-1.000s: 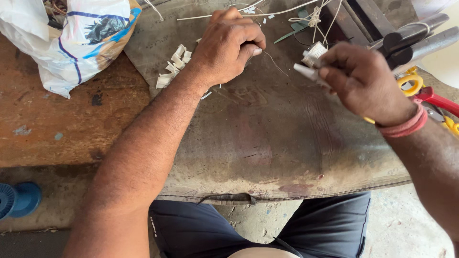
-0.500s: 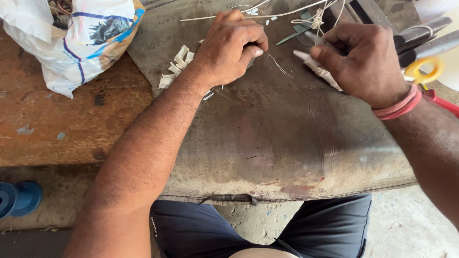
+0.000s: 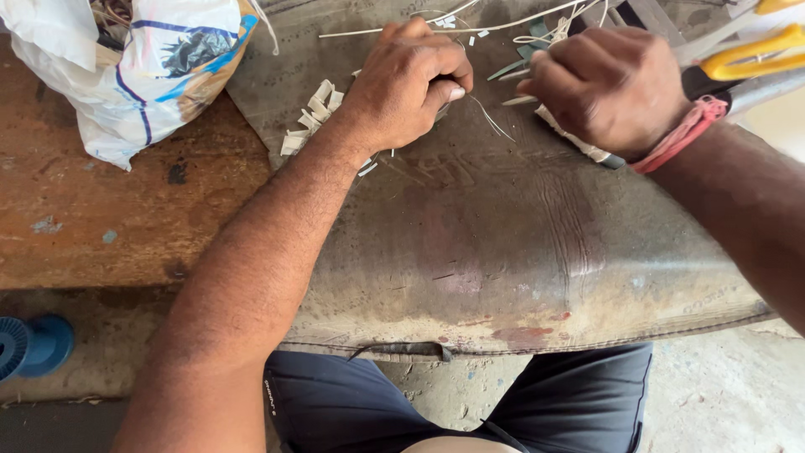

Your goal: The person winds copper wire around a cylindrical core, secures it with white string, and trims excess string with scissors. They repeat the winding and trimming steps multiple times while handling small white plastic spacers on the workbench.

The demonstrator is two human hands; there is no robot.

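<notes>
Strips (image 3: 312,117) of pale thin material sit on table mat (image 3: 503,252) under left hand (image 3: 402,84), fist closed, contents hidden. Right hand (image 3: 608,88) pinches one strip. Likely light, flimsy; grip near ends.

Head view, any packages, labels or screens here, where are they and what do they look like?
Plastic bag: top left on the brown bench, crumpled, white with blue lines, an orange edge and a dark picture, stuffed full.
No labels, signs or screens show.
</notes>
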